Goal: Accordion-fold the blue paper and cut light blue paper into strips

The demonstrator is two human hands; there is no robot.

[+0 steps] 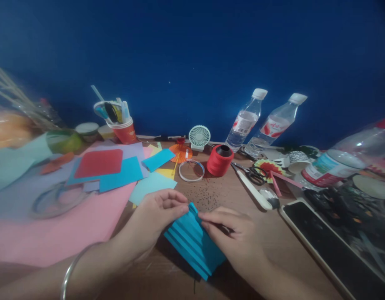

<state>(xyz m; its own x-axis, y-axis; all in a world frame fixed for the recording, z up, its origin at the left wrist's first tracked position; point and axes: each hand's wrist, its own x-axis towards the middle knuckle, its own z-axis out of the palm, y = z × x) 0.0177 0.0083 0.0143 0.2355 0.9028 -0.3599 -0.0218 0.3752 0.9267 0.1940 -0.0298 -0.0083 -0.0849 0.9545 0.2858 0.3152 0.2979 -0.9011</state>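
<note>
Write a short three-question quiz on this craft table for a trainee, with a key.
1. True or false: both hands pinch the pleated blue paper.
2. Which stands nearest the red thread spool? A) small fan B) red paper cup C) phone
3. What does the left wrist wear?

Key
1. True: left hand and right hand meet at its far edge.
2. A
3. A thin metal bangle.

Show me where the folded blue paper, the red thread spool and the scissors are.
folded blue paper (192, 243), head view, middle of the pleats
red thread spool (218, 163), head view, its red side
scissors (254, 175), head view, the black handles
</note>
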